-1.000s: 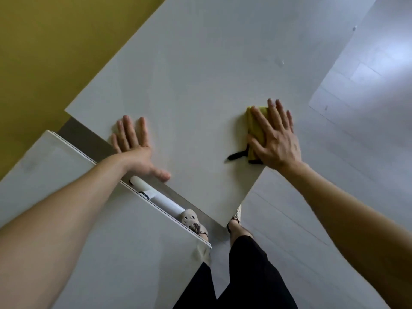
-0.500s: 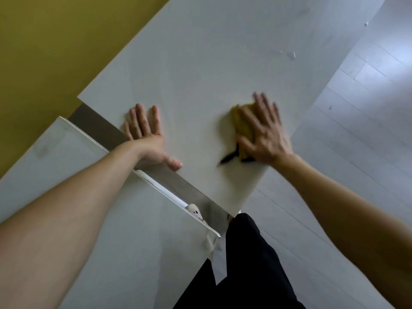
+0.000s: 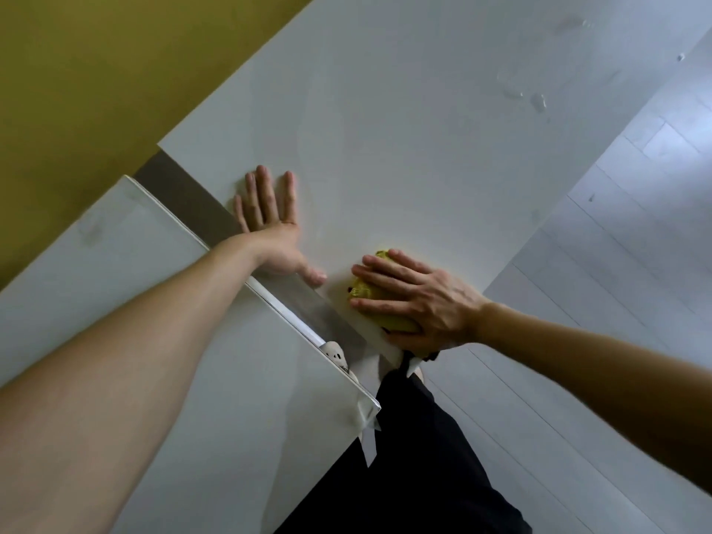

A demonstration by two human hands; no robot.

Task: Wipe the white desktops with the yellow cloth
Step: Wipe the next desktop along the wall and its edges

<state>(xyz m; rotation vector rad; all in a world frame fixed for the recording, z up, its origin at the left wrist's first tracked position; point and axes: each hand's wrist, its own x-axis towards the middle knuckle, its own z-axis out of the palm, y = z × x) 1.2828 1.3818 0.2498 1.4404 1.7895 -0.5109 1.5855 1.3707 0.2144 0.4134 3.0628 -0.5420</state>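
The single view sits on the person's head and looks steeply down and forward, rolled so that the desk (image 3: pixel 385 129) edges run diagonally. It is close in. Both forearms enter from the near corners, and the left hand (image 3: pixel 269 225) and right hand (image 3: pixel 416 298) lie mid-frame. The wide lens also takes in wall (image 3: pixel 77 90) far left, floor (image 3: pixel 616 244) right and trousers (image 3: pixel 404 475) nearest.

Soft, diffuse daylight enters from the upper right, where the floor (image 3: pixel 651 210) is brightest and bluish. The desk (image 3: pixel 385 121) carries a dull sheen, with faint glints on wet streaks at its far end. Shadows are weak. Wide-angle distortion enlarges the forearms at the borders; detail is slightly soft.
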